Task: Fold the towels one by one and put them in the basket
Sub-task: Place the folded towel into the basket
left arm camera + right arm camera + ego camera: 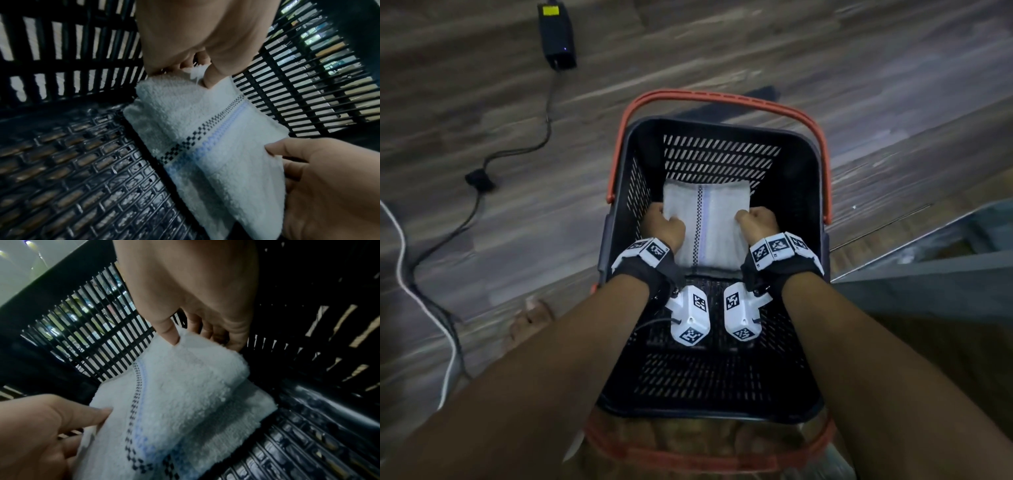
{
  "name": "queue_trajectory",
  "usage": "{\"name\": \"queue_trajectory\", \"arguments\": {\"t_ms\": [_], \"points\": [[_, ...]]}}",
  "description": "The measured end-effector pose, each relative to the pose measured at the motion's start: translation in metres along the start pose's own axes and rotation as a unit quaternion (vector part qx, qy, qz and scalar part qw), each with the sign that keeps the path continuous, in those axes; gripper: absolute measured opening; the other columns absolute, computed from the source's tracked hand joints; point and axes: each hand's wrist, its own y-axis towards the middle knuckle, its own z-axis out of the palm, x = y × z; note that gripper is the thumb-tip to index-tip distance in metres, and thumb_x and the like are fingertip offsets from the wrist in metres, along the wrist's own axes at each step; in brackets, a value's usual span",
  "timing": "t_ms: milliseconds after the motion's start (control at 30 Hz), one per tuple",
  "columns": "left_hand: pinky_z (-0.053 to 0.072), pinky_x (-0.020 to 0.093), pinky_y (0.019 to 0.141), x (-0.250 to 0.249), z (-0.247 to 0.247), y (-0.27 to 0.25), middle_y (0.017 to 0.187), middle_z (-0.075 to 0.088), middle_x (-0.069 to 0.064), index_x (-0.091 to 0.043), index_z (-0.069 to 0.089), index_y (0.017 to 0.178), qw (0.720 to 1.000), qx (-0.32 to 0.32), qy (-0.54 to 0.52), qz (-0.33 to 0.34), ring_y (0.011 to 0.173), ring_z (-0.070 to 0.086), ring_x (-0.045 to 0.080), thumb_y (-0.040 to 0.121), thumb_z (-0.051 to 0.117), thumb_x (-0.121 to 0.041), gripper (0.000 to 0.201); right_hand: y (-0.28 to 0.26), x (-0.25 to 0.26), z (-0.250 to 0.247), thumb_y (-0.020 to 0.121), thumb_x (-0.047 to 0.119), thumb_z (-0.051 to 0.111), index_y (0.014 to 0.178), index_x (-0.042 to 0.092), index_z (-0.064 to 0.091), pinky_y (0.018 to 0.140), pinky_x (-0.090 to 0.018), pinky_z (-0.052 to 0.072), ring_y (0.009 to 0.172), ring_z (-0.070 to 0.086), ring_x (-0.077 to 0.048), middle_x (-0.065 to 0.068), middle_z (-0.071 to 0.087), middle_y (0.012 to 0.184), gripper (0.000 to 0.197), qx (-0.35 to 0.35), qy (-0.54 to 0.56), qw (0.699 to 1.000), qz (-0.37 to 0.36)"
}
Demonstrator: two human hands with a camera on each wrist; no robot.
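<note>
A folded white towel (705, 226) with a dark checkered stripe and a pale blue stripe is inside the black slatted basket (722, 126), toward its far end and low over the floor. My left hand (664, 224) pinches its left edge and my right hand (755, 221) pinches its right edge. In the left wrist view my left hand (193, 68) has its thumb on top of the towel (205, 138), with the fingers underneath. In the right wrist view my right hand (199, 335) grips the towel (185, 394) the same way. I cannot tell whether the towel touches the floor.
The basket's orange handles (722, 97) are folded down outside the rim, on a wooden floor. A black power adapter (556, 34) and cables (517, 154) lie to the left. A grey piece of furniture (945, 274) stands at right. The basket's near half holds nothing.
</note>
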Motion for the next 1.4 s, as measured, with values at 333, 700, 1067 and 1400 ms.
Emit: {"name": "queue_trajectory", "arguments": {"t_ms": [333, 700, 1067, 1400], "points": [[0.021, 0.037, 0.115, 0.015, 0.009, -0.009, 0.153, 0.029, 0.010, -0.007, 0.035, 0.142, 0.942, -0.046, 0.151, 0.297, 0.141, 0.025, 0.026, 0.092, 0.044, -0.011, 0.051, -0.021, -0.015, 0.029, 0.082, 0.006, 0.046, 0.141, 0.012, 0.031, 0.101, -0.045, 0.033, 0.136, 0.028, -0.032, -0.016, 0.026, 0.151, 0.061, -0.184, -0.362, 0.869, -0.283], [0.014, 0.048, 0.116, 0.048, 0.034, 0.008, 0.159, 0.003, 0.004, -0.018, 0.002, 0.150, 0.858, -0.039, 0.387, 0.336, 0.147, 0.001, 0.020, 0.098, 0.018, -0.034, 0.056, 0.010, -0.064, 0.051, 0.095, 0.029, 0.024, 0.150, 0.010, 0.008, 0.116, -0.045, 0.011, 0.147, 0.001, -0.022, -0.010, 0.001, 0.159, 0.060, -0.143, -0.432, 0.845, -0.282], [0.007, 0.052, 0.117, 0.008, 0.009, -0.012, 0.159, -0.005, 0.004, -0.016, 0.003, 0.150, 0.851, 0.106, 0.460, 0.231, 0.146, -0.006, 0.024, 0.098, 0.027, -0.027, 0.058, -0.012, -0.032, 0.027, 0.096, 0.027, 0.030, 0.150, 0.012, -0.001, 0.117, -0.047, 0.001, 0.146, -0.011, -0.022, -0.008, -0.012, 0.158, 0.063, -0.020, -0.462, 0.861, -0.212], [0.049, 0.036, 0.080, -0.116, -0.099, -0.123, 0.111, 0.062, 0.016, -0.008, 0.057, 0.103, 0.844, 0.139, 0.459, 0.242, 0.097, 0.060, 0.033, 0.094, 0.040, -0.033, 0.032, -0.151, 0.073, -0.075, 0.092, 0.037, 0.047, 0.106, 0.006, 0.059, 0.080, -0.037, 0.051, 0.096, 0.061, -0.033, -0.016, 0.061, 0.111, 0.036, 0.060, -0.477, 0.850, -0.216]]}}
